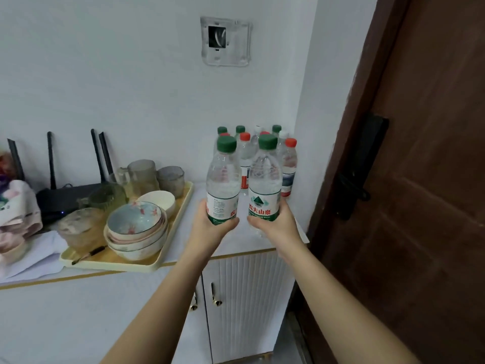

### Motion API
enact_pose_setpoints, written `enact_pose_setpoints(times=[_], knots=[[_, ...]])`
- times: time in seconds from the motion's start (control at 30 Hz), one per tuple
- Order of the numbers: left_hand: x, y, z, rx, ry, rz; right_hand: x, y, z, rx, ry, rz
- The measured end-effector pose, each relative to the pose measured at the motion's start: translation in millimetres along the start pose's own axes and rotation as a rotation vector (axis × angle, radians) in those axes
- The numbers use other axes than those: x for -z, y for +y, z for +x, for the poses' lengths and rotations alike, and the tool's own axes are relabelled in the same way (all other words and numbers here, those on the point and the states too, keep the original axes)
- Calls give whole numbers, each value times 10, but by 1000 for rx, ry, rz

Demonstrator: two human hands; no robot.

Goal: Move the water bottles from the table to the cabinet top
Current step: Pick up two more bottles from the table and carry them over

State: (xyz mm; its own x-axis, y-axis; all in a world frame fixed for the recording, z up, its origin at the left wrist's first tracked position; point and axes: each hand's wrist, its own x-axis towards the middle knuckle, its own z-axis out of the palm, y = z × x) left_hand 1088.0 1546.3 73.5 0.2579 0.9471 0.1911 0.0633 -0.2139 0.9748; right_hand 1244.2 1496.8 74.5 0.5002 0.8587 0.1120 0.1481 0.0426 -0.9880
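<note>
A white wall corner beside a brown door [420, 179]. Each hand's grip wraps the base of an upright green-capped bottle: left hand [210, 227], left bottle [223, 179]; right hand [278, 227], right bottle [265, 182]. Both hover over the counter [231, 243], likely to join the cluster [262, 153] standing behind. A tray [173, 232] of bowls sits left.

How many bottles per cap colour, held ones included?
Green caps: 5, one in the left hand, one in the right hand, three at the back
Red caps: 4
White caps: 2, partly hidden
Total: 11 bottles visible
</note>
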Motion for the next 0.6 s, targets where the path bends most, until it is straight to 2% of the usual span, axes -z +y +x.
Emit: enact_pose_setpoints(times=[0.33, 0.6], knots=[[-136, -736, 823, 160, -19, 25, -263, 538, 798, -101, 63, -42], [-255, -1019, 1038, 162, 24, 41, -330, 808, 1092, -141, 50, -84]])
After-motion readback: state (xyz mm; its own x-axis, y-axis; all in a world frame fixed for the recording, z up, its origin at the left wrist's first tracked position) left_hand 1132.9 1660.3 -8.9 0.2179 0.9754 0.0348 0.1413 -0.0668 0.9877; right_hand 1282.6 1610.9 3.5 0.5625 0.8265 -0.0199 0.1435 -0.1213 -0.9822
